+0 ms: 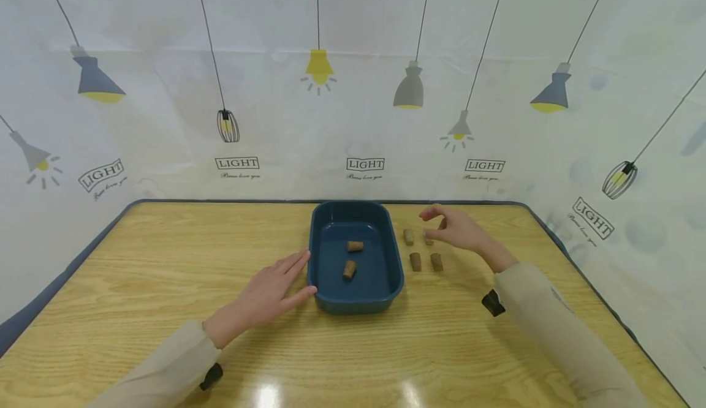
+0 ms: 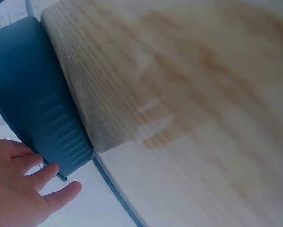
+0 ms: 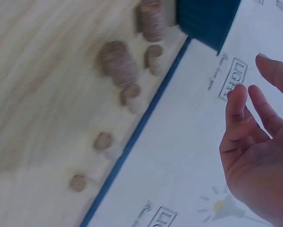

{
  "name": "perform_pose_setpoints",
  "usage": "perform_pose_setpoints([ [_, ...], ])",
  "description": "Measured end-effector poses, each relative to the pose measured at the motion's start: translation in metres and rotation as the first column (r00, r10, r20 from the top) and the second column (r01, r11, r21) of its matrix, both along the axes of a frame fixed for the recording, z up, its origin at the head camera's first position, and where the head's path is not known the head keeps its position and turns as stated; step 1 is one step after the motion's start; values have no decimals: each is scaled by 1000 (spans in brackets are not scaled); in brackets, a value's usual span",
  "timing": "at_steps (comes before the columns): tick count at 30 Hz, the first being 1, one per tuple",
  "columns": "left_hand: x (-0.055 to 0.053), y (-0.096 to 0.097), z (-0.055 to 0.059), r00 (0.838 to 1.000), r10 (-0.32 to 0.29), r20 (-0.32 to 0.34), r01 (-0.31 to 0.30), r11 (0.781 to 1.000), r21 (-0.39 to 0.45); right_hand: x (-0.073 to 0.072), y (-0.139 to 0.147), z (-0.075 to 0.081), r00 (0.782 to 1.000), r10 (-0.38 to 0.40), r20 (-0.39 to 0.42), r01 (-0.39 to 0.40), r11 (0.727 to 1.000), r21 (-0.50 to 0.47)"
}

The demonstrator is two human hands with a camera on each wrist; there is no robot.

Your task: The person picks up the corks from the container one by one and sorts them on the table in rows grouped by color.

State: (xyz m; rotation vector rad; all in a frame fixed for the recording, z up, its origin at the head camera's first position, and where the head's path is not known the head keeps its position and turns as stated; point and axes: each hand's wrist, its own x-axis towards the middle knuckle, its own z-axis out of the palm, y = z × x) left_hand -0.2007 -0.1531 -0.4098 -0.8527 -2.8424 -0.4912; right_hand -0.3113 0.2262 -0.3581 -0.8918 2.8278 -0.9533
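Note:
A blue rectangular dish (image 1: 325,307) stands on the table, with one cork (image 1: 355,246) and another cork (image 1: 349,269) lying inside it. My left hand (image 1: 265,294) has its fingers extended and touches the dish's left rim; in the left wrist view, its fingertips are by the dish wall (image 2: 42,94). To the right of the dish, my right hand (image 1: 455,229) hovers with thumb and index finger apart around a partly hidden cork (image 1: 429,241). Beside that one are a pale cork (image 1: 409,237) and two darker corks (image 1: 415,262). The right wrist view shows the right hand (image 3: 259,151) holding nothing.
A wood-grain table (image 1: 193,242) with a dark blue edge fills the space below. Behind it hangs a white backdrop (image 1: 276,120) printed with lamps. A black strap piece (image 1: 493,302) hangs under the right sleeve. Several blurred corks (image 3: 117,61) appear in the right wrist view.

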Motion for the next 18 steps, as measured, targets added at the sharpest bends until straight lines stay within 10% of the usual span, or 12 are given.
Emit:
perform_pose_setpoints([
  [18, 0, 0, -1, 1000, -4, -14, 4, 1000, 4, -14, -99, 50, 982, 170, 87, -178, 979, 97],
])
